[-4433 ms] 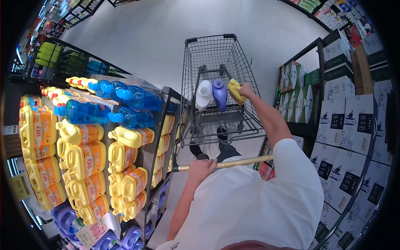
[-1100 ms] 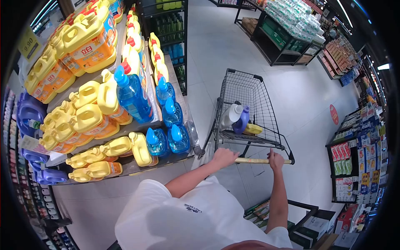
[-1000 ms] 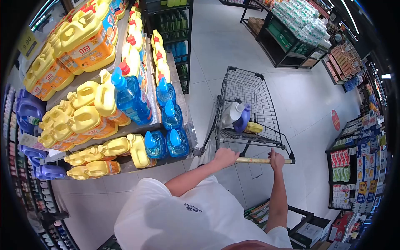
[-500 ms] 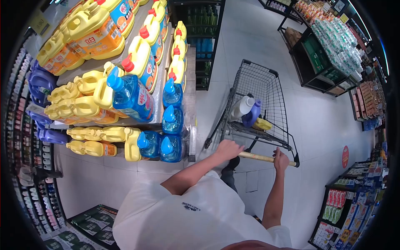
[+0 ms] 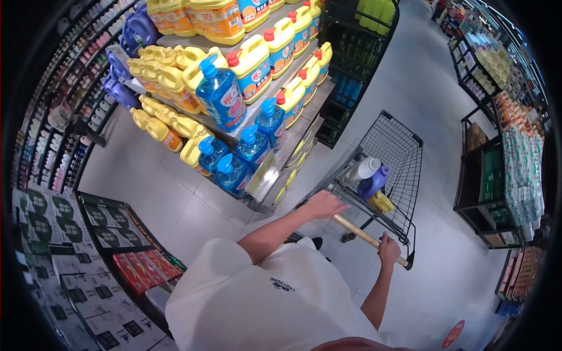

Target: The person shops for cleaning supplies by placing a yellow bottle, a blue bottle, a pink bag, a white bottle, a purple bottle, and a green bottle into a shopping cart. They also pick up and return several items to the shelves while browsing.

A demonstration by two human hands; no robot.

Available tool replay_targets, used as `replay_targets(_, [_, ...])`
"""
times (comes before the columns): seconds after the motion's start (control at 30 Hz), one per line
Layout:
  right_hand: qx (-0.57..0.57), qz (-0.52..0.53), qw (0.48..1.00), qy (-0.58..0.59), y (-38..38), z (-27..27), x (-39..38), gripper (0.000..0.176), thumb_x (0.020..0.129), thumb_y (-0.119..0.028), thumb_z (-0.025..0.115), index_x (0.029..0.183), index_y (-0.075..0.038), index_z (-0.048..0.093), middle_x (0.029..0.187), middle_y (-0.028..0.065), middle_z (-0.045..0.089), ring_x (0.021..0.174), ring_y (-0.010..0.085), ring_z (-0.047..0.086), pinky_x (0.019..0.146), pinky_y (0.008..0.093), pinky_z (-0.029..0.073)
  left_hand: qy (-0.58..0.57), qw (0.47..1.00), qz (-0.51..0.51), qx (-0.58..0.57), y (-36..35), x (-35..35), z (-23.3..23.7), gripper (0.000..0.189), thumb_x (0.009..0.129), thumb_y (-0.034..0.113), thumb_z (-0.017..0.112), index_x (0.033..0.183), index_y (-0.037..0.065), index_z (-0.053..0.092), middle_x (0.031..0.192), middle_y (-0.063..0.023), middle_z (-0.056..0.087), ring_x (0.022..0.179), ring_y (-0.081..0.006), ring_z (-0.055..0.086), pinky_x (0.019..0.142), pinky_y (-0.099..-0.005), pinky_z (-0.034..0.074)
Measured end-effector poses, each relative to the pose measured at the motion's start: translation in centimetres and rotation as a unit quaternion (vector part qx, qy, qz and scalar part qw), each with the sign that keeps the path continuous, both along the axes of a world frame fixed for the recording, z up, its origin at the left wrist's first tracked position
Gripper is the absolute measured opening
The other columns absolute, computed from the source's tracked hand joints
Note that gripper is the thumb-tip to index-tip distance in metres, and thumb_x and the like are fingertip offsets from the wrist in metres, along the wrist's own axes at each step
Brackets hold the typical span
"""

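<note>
A wire shopping cart (image 5: 414,153) stands in front of me with its wooden-looking handle bar (image 5: 364,234) slanting across. My left hand (image 5: 325,205) is wrapped round the bar's left end, with the thumb stretched along it. Near the bar's right end, my right hand (image 5: 388,249) is closed on it. At the cart's near end lie a white bottle (image 5: 362,171), a purple jug (image 5: 372,183) and a yellow bottle (image 5: 382,202), side by side.
At left, a stepped display (image 5: 273,165) bears yellow jugs (image 5: 252,65) and blue pump bottles (image 5: 221,96). A dark rack (image 5: 345,88) adjoins it. Stacked cartons (image 5: 96,284) fill the lower left. Product stands (image 5: 490,175) line the right side of the tiled aisle (image 5: 421,82).
The view has swung, so the display has shifted right and tilted. The cart and its bar look more slanted and lower in view. Both hands keep their hold on the bar.
</note>
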State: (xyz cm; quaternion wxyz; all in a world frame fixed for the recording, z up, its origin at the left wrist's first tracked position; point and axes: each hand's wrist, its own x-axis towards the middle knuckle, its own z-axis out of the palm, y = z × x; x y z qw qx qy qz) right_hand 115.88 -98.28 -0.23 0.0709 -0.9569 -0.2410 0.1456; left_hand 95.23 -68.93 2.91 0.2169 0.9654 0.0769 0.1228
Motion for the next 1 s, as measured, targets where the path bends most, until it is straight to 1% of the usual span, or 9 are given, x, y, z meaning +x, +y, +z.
replay_targets(0.1, [0.004,0.039,0.999,-0.012,0.6,1.3,2.2,0.058,0.103,-0.052,0.037,0.092,-0.016,0.081,0.084,0.016,0.074,0.083,0.0381,0.071,0.078,0.0489,0.053,-0.045,0.997,0.05,-0.044,-0.8,1.7,0.1,0.059,0.103,0.051,0.044,0.07,0.009,0.069,0.068,-0.0147,0.067,0.068,-0.0379,0.067,0.064,-0.0501,0.053])
replay_targets(0.43, [0.033,0.042,0.998,-0.023,1.6,1.3,7.7,0.052,0.103,-0.046,0.041,0.092,-0.013,0.079,0.084,0.0159,0.074,0.083,0.0386,0.071,0.075,0.0508,0.053,0.014,0.992,0.087,-0.09,-1.5,5.3,1.5,0.057,0.103,0.048,0.043,0.075,0.008,0.071,0.074,-0.0154,0.07,0.071,-0.038,0.068,0.067,-0.0498,0.054])
replay_targets(0.53, [0.092,0.001,0.991,-0.095,2.9,1.4,8.1,0.048,0.102,-0.045,0.044,0.092,-0.012,0.079,0.082,0.0159,0.074,0.083,0.0389,0.071,0.075,0.052,0.052,0.014,0.994,0.092,-0.062,-0.8,6.3,0.7,0.045,0.102,0.041,0.05,0.076,0.011,0.071,0.073,-0.0109,0.07,0.068,-0.0346,0.067,0.063,-0.0457,0.054])
replay_targets(0.6, [0.049,0.014,0.997,-0.06,2.0,1.8,8.6,0.047,0.101,-0.044,0.046,0.093,-0.01,0.078,0.08,0.0168,0.073,0.08,0.0401,0.071,0.073,0.0533,0.052,-0.015,0.998,0.04,-0.04,-1.1,6.3,0.7,0.047,0.101,0.04,0.051,0.072,0.008,0.069,0.071,-0.0104,0.069,0.066,-0.0344,0.067,0.061,-0.0454,0.054])
replay_targets(0.67, [0.022,0.048,0.996,-0.068,3.9,2.8,9.7,0.041,0.101,-0.038,0.052,0.094,-0.006,0.076,0.079,0.0174,0.073,0.076,0.0369,0.071,0.071,0.0488,0.054,-0.038,0.998,0.043,-0.03,-0.7,6.7,-0.1,0.045,0.1,0.038,0.054,0.071,0.007,0.068,0.068,-0.0099,0.067,0.063,-0.0336,0.066,0.058,-0.0439,0.054])
replay_targets(0.73, [0.22,0.034,0.974,-0.028,6.5,4.2,9.7,0.029,0.099,-0.026,0.06,0.098,-0.001,0.074,0.079,0.0177,0.073,0.072,0.031,0.072,0.068,0.0411,0.054,-0.088,0.996,0.014,-0.005,-0.5,7.1,-1.4,0.041,0.098,0.035,0.057,0.068,0.008,0.067,0.064,-0.0089,0.065,0.059,-0.0327,0.064,0.056,-0.0425,0.053])
replay_targets(0.77, [0.309,0.015,0.951,0.006,8.8,5.6,9.2,0.025,0.098,-0.019,0.064,0.1,0.005,0.071,0.074,0.0138,0.071,0.069,0.0186,0.07,0.065,0.0312,0.052,-0.131,0.991,0.004,-0.001,-0.4,7.4,-2.1,0.038,0.097,0.033,0.059,0.069,0.009,0.066,0.062,-0.0077,0.062,0.056,-0.0317,0.063,0.054,-0.042,0.052])
replay_targets(0.8, [0.307,0.021,0.952,0.003,11.5,7.4,8.6,0.025,0.098,-0.019,0.064,0.1,0.005,0.071,0.074,0.0138,0.071,0.069,0.0186,0.07,0.065,0.0312,0.052,-0.136,0.991,0.008,-0.002,-0.2,7.7,-2.1,0.038,0.097,0.033,0.059,0.069,0.009,0.066,0.062,-0.0077,0.062,0.056,-0.0317,0.063,0.054,-0.042,0.052])
replay_targets(1.0, [0.358,0.289,0.887,0.037,27.5,16.9,1.9,0.015,0.095,-0.013,0.066,0.102,-0.001,0.072,0.083,0.0152,0.073,0.073,0.0281,0.069,0.071,0.0361,0.052,-0.098,0.991,-0.031,-0.087,0.1,8.3,-1.8,0.03,0.095,0.03,0.059,0.078,0.007,0.067,0.072,-0.0098,0.066,0.064,-0.0306,0.066,0.06,-0.0432,0.053])
